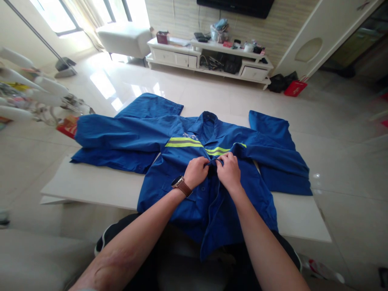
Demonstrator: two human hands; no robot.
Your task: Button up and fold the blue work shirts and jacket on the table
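“Pinching cloth at the front edges (212,161) of a blue work jacket (169,173), a person's left hand (196,171) and right hand (229,171) are nearly meeting just below the reflective chest bands (184,142).”

“Where is the jacket lying?”

“It is lying face up across a white tabletop (100,186), its collar (199,125) pointing away from the wearer of a brown-strapped wristwatch (177,182). Its sleeves are stretching out to both sides, overlapping more blue cloth (286,182).”

“And what are the fingers doing?”

“Thumbs and fingertips are closing on the fabric from either side, each hand gripping a small fold. The step in hand, by the look of it, is aligning the two front panels. The knuckles are hiding any fastener between them, though a button (203,188) is showing lower down.”

“What is the next move calling for?”

“In my judgement, it is calling for a light, level pinch, with one edge overlapping the other and neither panel twisting. Below the hands, the front is gaping, and the right panel's lower corner is hanging past the tabletop's near edge, so its weight is possibly tugging at the grip.”

“And the backdrop?”

“A white television cabinet (172,56) is standing against the far wall, and a red bag (294,88) is resting on the floor near its end.”
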